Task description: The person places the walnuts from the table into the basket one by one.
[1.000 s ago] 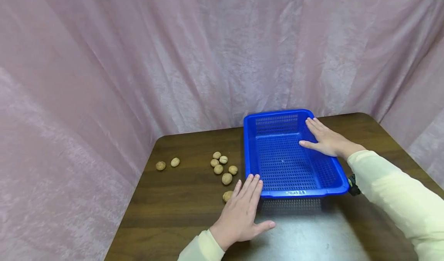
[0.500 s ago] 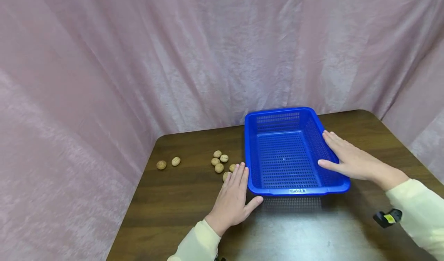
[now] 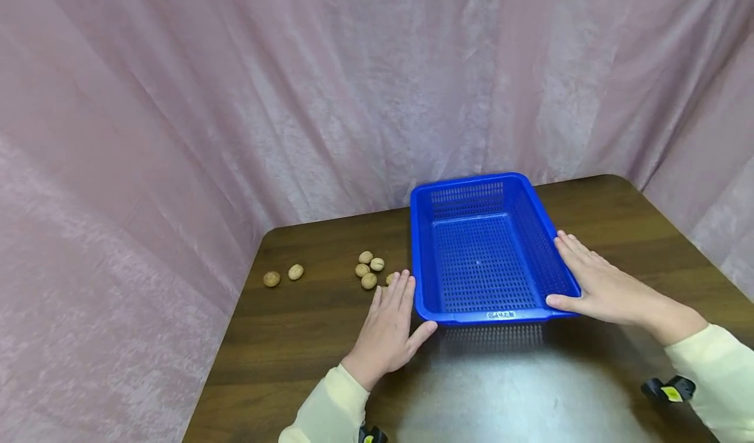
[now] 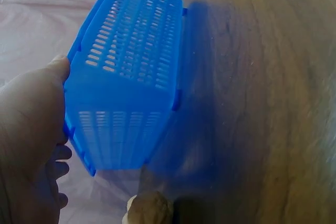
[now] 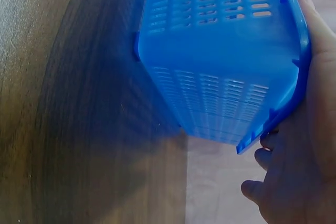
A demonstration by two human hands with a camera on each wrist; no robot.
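A blue plastic basket [image 3: 465, 317] with slotted walls stands on the wooden table, and nothing lies in it. My left hand [image 3: 384, 338] has its straight fingers along the basket's left rim, the thumb near the front-left corner. At the right rim my right hand [image 3: 612, 292] lies with fingers extended and the thumb on the front-right corner. Both wrist views show the palms up against the rim, the left hand [image 4: 31, 124] and the right hand [image 5: 310, 145] alike. Several walnuts [image 3: 369, 281] lie left of the basket, some partly hidden by my left fingers.
Two walnuts sit apart at the far left, one darker walnut [image 3: 271, 279] and one paler walnut [image 3: 296, 271]. A pink curtain [image 3: 330, 103] hangs behind the table [image 3: 283, 358]. In the left wrist view a walnut [image 4: 152, 208] shows below the basket.
My right hand has moved from over the basket's inside to its right rim, then its thumb came to the front corner. My left hand shifted from the front-left corner to the left side.
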